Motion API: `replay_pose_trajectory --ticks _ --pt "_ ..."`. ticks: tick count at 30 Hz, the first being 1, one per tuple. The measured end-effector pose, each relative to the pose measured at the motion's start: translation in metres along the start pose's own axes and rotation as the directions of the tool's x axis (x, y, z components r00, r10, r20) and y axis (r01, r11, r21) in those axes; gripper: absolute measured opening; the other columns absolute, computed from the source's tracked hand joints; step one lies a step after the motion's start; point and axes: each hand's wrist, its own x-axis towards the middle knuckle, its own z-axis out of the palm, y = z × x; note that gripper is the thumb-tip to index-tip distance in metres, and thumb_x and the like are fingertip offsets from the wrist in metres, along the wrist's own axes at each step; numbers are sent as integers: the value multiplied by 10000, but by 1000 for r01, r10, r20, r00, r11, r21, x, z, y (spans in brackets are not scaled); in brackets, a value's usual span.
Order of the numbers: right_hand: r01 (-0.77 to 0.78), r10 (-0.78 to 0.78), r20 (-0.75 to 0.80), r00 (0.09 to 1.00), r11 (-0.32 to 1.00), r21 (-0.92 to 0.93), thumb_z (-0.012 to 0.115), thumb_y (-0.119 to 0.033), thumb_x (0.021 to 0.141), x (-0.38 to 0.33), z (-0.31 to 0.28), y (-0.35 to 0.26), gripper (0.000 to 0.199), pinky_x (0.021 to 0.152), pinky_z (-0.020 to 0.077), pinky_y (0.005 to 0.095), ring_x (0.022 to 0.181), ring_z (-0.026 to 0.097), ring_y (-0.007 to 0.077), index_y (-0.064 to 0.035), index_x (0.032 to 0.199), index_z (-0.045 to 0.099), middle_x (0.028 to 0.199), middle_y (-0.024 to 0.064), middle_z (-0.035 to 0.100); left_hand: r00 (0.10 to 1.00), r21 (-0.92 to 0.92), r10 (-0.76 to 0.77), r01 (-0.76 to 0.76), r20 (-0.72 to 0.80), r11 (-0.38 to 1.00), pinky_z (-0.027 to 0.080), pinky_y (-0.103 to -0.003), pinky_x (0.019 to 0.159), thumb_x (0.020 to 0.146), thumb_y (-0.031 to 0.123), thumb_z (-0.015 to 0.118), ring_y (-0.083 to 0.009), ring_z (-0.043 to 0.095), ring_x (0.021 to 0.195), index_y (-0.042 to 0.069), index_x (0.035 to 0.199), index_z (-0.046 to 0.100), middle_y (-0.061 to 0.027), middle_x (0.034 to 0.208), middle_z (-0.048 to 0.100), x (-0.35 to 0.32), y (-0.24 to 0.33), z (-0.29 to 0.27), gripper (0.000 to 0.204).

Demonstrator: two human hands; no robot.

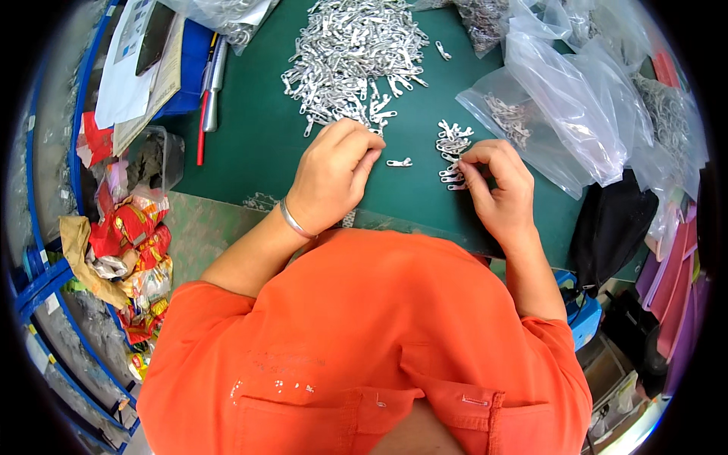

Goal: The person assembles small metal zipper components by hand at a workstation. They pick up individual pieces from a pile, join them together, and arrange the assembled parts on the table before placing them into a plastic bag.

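Observation:
A big heap of small silver metal pieces [353, 53] lies at the back of the green mat [250, 144]. My left hand [332, 176] rests curled at the heap's near edge, fingertips on loose pieces; a silver bracelet circles its wrist. A single piece [400, 162] lies between my hands. My right hand [497, 186] pinches the near end of a small row of sorted pieces [452, 152]. What, if anything, sits inside the left fist is hidden.
Clear plastic bags [565, 98], some holding metal pieces, crowd the right. A black pouch [610, 224] lies at the right edge. Pens [208, 83], papers and a dark phone [155, 34] sit at the back left. Crumpled wrappers [133, 243] fill the left side.

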Motion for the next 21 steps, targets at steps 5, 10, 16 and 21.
replay_pose_trajectory --ticks 5,10,16,21 --pt "298 -294 97 951 954 -31 685 48 781 17 27 -17 181 749 497 397 840 623 313 -33 933 630 893 109 654 1000 10 3 -3 -21 1000 504 -333 681 829 -83 652 -275 628 789 0 943 660 -113 898 639 0 -3 1 141" --pt "324 -291 202 935 932 -160 686 29 789 23 39 -20 192 745 500 398 838 632 300 -45 950 611 857 99 633 999 85 -39 41 -26 996 498 -362 746 817 -50 680 -293 615 858 11 971 658 -118 944 616 1 -1 -1 167" --pt "-224 187 207 960 960 169 675 56 837 20 6 -25 190 681 520 285 760 638 153 -14 999 606 834 67 635 998 103 -19 25 -57 994 489 -375 758 795 9 734 -302 608 866 19 977 663 -117 947 607 0 -6 -1 195" --pt "-380 351 239 905 921 84 669 58 833 19 -25 -11 178 702 510 291 767 638 159 4 986 597 812 79 639 996 186 13 3 -86 983 475 -385 712 772 52 772 -295 591 817 21 917 661 -100 887 579 11 -7 10 185"
